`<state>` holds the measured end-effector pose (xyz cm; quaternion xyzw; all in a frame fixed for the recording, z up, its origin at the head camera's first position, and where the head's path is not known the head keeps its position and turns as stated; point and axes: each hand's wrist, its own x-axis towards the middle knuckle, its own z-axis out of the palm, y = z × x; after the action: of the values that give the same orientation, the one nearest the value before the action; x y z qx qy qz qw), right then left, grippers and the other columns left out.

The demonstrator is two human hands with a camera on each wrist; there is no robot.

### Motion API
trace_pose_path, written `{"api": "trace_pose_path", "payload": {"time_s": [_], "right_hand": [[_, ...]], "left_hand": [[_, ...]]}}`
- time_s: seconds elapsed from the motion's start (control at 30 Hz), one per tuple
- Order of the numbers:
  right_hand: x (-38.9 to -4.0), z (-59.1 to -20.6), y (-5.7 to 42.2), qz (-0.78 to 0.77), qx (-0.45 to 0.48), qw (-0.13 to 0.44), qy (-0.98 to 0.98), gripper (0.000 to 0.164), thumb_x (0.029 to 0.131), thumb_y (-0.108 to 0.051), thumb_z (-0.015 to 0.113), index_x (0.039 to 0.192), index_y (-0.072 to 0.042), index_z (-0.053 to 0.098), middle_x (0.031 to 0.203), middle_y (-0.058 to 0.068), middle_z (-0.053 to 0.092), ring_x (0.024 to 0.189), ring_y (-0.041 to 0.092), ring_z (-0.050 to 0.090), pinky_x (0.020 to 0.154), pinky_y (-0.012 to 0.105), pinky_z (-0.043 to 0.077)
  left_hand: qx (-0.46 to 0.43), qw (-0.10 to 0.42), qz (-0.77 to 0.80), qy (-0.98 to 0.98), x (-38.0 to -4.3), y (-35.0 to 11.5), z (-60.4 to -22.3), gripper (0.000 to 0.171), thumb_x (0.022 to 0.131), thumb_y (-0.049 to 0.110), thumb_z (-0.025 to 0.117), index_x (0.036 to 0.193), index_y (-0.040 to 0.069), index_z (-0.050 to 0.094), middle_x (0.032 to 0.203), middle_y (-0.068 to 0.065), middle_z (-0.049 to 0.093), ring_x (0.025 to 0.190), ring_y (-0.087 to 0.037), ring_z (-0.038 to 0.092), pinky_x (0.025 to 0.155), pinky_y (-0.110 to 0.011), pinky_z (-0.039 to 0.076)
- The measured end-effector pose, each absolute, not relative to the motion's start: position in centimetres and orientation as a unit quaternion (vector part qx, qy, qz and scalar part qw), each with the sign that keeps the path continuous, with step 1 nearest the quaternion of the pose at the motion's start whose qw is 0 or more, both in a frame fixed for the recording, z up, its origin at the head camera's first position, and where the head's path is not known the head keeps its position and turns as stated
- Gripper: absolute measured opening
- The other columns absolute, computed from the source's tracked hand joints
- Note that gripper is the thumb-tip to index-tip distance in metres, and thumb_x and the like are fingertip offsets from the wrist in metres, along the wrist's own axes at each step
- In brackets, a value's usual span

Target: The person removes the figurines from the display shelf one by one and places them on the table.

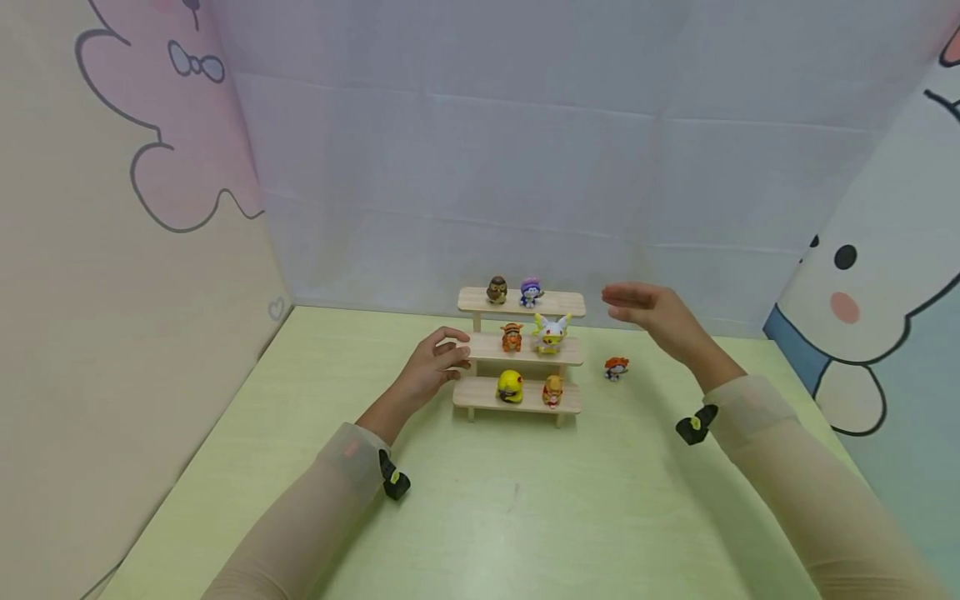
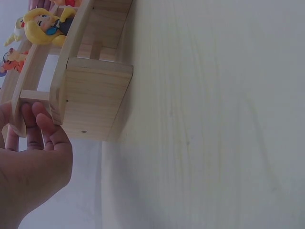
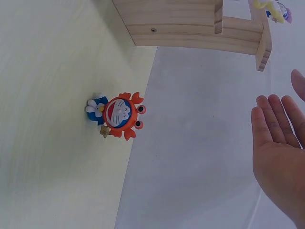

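A three-tier wooden display stand (image 1: 517, 348) bears several small figurines. My left hand (image 1: 429, 368) grips the left end of its middle board (image 2: 28, 78), thumb above and fingers curled beneath. My right hand (image 1: 651, 312) is held up to the right of the top board, fingers straight and together, holding nothing. Below it on the table stands a figurine in an orange crab hood (image 3: 120, 114). On the top board are an owl figurine (image 1: 497, 290) and a purple-hatted figurine (image 1: 531, 292). A tiger figurine (image 1: 512, 337) and a white-and-yellow figurine (image 1: 551, 334) occupy the middle board.
The lowest board carries a yellow-hooded figurine (image 1: 510, 387) and a small orange-yellow figurine (image 1: 552, 392). Pale cloth (image 1: 525, 167) hangs behind the light wooden table (image 1: 480, 517). Printed cartoon panels flank both sides, including a white character (image 1: 885, 317) on the right.
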<state>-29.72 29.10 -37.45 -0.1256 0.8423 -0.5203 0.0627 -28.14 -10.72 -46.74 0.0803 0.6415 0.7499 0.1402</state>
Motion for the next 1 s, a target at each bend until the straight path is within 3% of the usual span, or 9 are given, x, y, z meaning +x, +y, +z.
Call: {"api": "trace_pose_path", "payload": {"time_s": [0.13,0.4,1.0], "right_hand": [[-29.8,-36.7,28.5,-0.515,-0.13,0.061,0.845,0.053,0.103,-0.024,0.066,0.15,-0.006,0.051,0.154,0.013,0.051,0.141,0.031,0.049,0.114,0.042,0.043],[-30.1,-35.8,27.0,-0.528,-0.131,0.068,0.837,0.054,0.101,-0.023,0.069,0.15,-0.006,0.052,0.154,0.012,0.052,0.143,0.031,0.047,0.118,0.051,0.035],[-31.8,-35.2,23.7,-0.529,-0.162,0.063,0.831,0.047,0.101,-0.017,0.068,0.146,-0.008,0.057,0.149,0.011,0.057,0.14,0.033,0.051,0.119,0.051,0.034]], "left_hand": [[0.078,0.139,0.749,0.643,-28.2,-10.7,-46.8,0.02,0.105,0.014,0.063,0.124,0.01,0.058,0.091,-0.002,0.059,0.09,-0.022,0.064,0.075,-0.033,0.049],[0.079,0.138,0.749,0.643,-28.3,-10.6,-46.9,0.02,0.105,0.014,0.063,0.123,0.011,0.058,0.091,-0.001,0.058,0.088,-0.019,0.065,0.075,-0.032,0.05],[0.075,0.133,0.748,0.646,-28.3,-10.5,-47.0,0.019,0.105,0.013,0.062,0.123,0.012,0.058,0.091,-0.001,0.059,0.087,-0.018,0.065,0.073,-0.031,0.05]]}}
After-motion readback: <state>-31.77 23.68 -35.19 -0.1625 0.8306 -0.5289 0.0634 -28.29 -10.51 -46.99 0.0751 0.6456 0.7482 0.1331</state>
